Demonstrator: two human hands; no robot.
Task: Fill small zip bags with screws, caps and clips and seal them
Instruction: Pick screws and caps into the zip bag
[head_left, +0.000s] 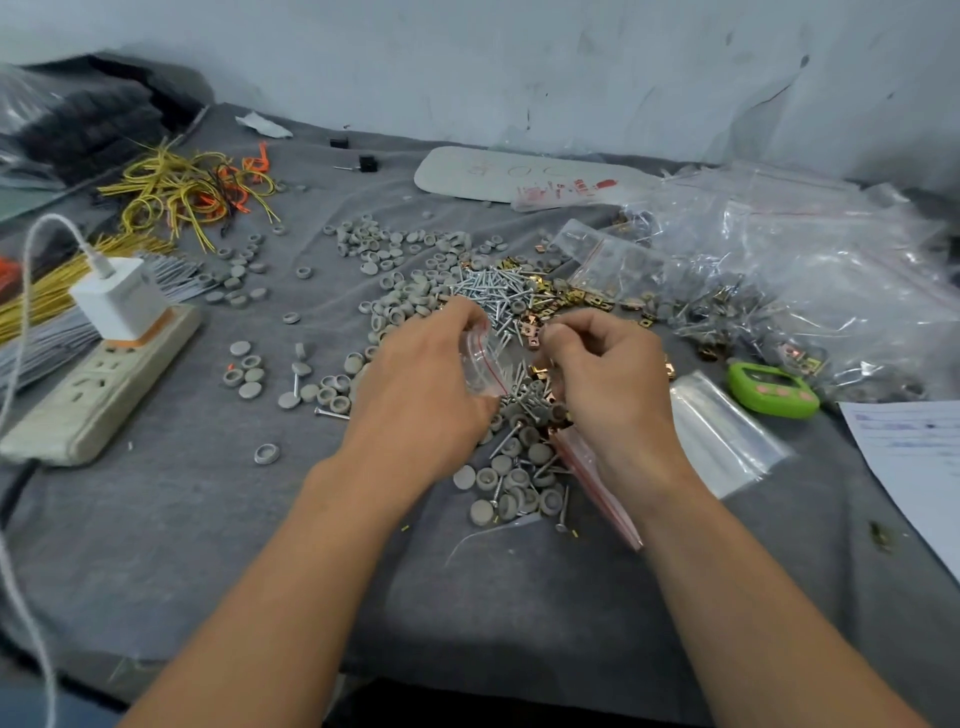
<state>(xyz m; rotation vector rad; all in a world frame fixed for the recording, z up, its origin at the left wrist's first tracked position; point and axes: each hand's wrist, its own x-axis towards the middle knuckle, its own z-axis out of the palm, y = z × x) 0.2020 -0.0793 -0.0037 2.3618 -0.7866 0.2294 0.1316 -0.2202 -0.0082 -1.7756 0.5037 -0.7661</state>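
My left hand (421, 384) grips a small clear zip bag (480, 361) with a red seal line, its mouth turned toward the right. My right hand (605, 369) is curled just right of the bag, fingertips pinched together above the parts; what it pinches is too small to tell. Under and behind both hands lie silver screws (491, 286), grey round caps (400, 249) and copper-coloured clips (540, 325) mixed on the grey cloth (208, 519). A stack of empty zip bags (597, 483) with red strips lies under my right wrist.
A white power strip (98, 395) with a charger plugged in sits at the left, beside yellow wire ties (182, 192). Filled bags in large clear plastic (779, 291) pile up at the right. A green counter (771, 389), flat clear bags (722, 436) and a paper sheet (914, 457) lie nearby.
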